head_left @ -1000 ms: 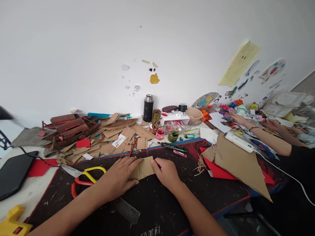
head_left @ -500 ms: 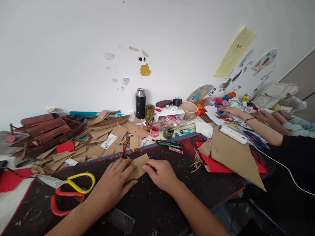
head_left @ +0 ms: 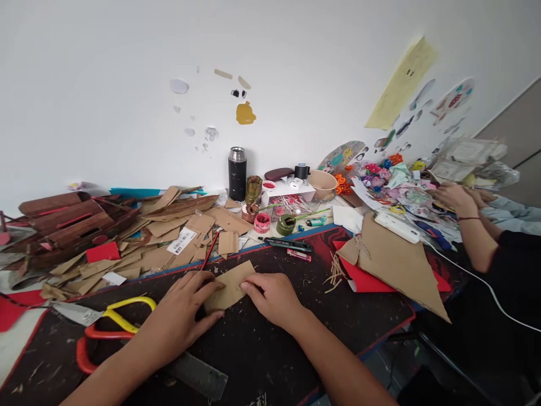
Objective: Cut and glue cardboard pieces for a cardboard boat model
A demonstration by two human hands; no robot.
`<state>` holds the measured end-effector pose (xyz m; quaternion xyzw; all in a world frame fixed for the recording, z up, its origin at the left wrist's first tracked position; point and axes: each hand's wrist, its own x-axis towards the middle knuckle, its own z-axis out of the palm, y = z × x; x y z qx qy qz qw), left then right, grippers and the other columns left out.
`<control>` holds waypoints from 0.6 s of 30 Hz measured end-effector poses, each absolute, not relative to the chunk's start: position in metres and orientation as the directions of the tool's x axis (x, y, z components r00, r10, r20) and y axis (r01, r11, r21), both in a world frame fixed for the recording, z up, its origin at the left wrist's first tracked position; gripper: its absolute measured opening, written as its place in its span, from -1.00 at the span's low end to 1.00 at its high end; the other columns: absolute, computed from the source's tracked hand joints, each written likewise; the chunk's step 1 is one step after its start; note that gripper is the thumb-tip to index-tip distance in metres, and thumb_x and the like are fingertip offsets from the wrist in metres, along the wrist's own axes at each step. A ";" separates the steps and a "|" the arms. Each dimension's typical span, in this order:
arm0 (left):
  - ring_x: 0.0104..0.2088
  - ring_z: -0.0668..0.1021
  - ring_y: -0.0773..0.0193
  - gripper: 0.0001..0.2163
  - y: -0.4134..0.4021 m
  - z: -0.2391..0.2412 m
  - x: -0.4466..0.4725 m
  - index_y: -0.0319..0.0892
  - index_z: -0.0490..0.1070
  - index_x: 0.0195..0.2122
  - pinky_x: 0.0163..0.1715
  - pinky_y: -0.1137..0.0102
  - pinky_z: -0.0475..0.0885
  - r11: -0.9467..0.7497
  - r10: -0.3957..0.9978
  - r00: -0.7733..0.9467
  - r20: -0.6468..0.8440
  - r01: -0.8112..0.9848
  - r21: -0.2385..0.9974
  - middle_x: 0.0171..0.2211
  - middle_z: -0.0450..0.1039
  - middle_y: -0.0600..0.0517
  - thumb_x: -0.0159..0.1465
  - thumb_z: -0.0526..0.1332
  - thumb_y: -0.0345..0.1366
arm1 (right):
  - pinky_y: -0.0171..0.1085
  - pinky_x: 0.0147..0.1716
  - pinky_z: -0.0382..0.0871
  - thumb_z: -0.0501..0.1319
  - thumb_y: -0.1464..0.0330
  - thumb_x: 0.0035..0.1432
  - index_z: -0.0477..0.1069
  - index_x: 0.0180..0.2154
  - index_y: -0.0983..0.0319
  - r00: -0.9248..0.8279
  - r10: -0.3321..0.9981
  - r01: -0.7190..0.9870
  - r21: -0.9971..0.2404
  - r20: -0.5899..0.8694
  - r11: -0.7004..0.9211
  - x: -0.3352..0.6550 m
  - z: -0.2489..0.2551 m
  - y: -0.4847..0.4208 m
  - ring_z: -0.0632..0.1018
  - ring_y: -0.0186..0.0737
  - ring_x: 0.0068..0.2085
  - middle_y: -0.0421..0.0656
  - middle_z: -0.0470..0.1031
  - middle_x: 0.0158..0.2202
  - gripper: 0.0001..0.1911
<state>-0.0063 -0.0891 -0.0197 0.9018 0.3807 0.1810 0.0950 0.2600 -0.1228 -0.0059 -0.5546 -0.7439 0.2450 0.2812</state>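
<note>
While a white wall point(head_left: 105, 124) fills the upper part of the frame, I work over a black, red-edged desk mat point(head_left: 270, 361) that spreads across the bottom. Cardboard scraps point(head_left: 156, 251) lie heaped at centre left. At lower right, a torn cardboard sheet point(head_left: 397, 265) lies over red paper point(head_left: 376, 286). A brown model boat point(head_left: 70, 223) sits at the left, against the scraps, and a co-worker's arm point(head_left: 475, 239) reaches in at the right edge. Scissors point(head_left: 92, 317) with one yellow and one red handle lie at lower left, close to my left forearm, their handles spread apart.

Near the lower middle, my left hand point(head_left: 186, 304) grasps the left end of a small cardboard piece point(head_left: 230, 286), fingers along its upper side and thumb at its lower edge. My right hand point(head_left: 274, 299) pinches the right edge of that piece between thumb and curled fingers. The piece is just above the mat; I cannot tell whether it touches.

A black thermos point(head_left: 237, 177) stands open near the centre. Beneath my left wrist, a metal ruler point(head_left: 200, 376) pokes out. Above my right hand lies a dark utility knife point(head_left: 287, 244), with a green paint jar point(head_left: 286, 225) and a smaller pink one just beyond.
</note>
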 end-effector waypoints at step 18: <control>0.09 0.63 -0.01 -0.58 -0.079 -0.060 -0.018 0.13 0.62 0.10 0.14 0.14 0.52 -0.746 0.651 0.612 0.450 0.624 0.231 0.13 0.59 -0.01 0.38 0.25 0.20 | -0.44 -0.74 -0.10 0.51 -0.18 -0.09 0.38 -0.27 0.17 0.530 0.846 -0.109 -0.994 -0.066 -0.010 0.409 0.013 -0.053 0.25 -0.45 -0.69 -0.36 0.36 -0.58 -0.35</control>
